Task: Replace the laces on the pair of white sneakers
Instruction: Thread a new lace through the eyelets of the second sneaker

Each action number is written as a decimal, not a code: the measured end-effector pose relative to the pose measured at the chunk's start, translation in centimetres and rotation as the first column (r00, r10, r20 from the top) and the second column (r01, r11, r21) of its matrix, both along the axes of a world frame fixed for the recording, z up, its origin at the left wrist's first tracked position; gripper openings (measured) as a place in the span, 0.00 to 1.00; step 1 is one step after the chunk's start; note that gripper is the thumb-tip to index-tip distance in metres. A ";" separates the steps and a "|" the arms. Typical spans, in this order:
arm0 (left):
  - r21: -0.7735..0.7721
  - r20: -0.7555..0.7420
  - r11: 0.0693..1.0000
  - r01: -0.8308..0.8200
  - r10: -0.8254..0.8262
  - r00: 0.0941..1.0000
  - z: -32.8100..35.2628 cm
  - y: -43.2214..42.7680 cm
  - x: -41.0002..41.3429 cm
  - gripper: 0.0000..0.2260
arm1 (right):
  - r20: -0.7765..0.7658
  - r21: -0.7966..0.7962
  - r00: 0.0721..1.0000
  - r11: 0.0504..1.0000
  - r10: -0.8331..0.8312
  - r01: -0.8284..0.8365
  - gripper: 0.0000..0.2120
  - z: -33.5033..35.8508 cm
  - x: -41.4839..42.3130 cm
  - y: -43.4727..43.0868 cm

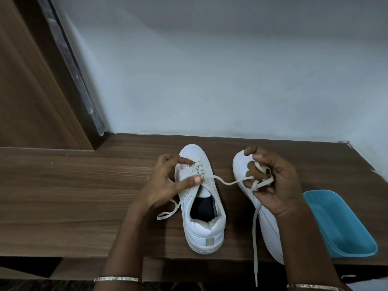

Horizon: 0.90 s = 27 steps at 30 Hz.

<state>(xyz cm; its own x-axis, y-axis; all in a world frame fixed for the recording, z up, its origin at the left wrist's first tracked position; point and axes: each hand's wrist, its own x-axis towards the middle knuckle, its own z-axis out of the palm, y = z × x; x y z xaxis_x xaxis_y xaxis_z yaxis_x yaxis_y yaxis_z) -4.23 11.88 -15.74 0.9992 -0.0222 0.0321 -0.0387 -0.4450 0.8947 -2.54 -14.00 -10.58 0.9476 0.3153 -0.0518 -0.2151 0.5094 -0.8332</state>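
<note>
Both bare forearms reach in over the counter's (84,196) near edge. The left hand (165,185), toward mid-counter, stretches its index finger forward while the thumb tip pins a lace (227,183); the other fingers are curled. The right hand (275,185), nearer the right edge, is turned palm inward, its fingers (252,168) curled round bunched loops of the same lace.

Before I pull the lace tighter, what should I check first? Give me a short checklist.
1. Right hand grips the lace bundle: ok.
2. Bundle free of knots: cannot tell.
3. Left hand rests on the laced sneaker: ok.
4. Loose end kept on the table: not ok, it hangs over the edge.
5. Second sneaker eyelets: cannot tell, the right hand hides them.
</note>
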 end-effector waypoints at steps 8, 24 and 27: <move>-0.129 -0.146 0.983 0.133 -0.152 0.978 0.1 0.7 -0.2 0.16 | 0.106 -0.807 0.992 0.589 0.062 0.050 0.10 -1.1 0.0 2.7; -0.375 -0.247 0.924 0.077 -0.180 0.952 0.2 0.6 -0.3 0.13 | -0.029 -0.805 0.992 0.585 0.122 -0.096 0.07 -2.9 0.2 4.1; -0.401 -0.246 0.914 0.060 -0.170 0.954 0.3 0.6 -0.3 0.13 | -0.016 -0.810 0.992 0.579 0.126 -0.087 0.07 -3.0 0.2 3.9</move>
<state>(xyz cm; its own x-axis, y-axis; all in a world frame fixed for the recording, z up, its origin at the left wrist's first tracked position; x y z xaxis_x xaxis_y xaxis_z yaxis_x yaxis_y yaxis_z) -4.58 12.45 -15.44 0.9616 -0.1786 -0.2086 0.1988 -0.0710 0.9775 -2.32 -10.11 -13.58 0.9173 0.2607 -0.3009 -0.1798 -0.4031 -0.8973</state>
